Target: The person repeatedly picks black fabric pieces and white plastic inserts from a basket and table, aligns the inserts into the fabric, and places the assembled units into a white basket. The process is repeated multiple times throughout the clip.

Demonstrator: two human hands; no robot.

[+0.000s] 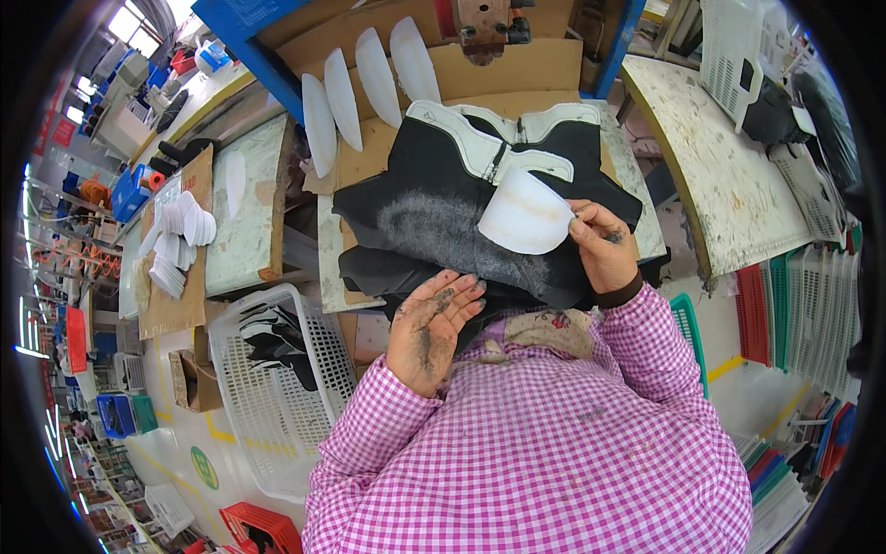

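My right hand (607,251) pinches the lower right edge of a curved white stiffener piece (522,214) between thumb and fingers. The piece is tilted over a stack of black shoe-upper pieces (420,222), whose top one has a greyish, fuzzy patch. My left hand (432,331) is open and holds nothing, its palm turned inward and its stained fingers stretched by the near edge of the stack. White-faced trim sections (461,138) lie at the far end of the black pieces. Further left, several more white stiffener pieces (374,78) stand out in a row against brown cardboard.
A blue-framed machine (242,32) with a metal head (484,35) stands at the far side. To the left, heaped white pieces (175,245) lie on cardboard above a white basket (277,425) holding black pieces. On the right are a worn table (720,166) and stacked crates (803,319).
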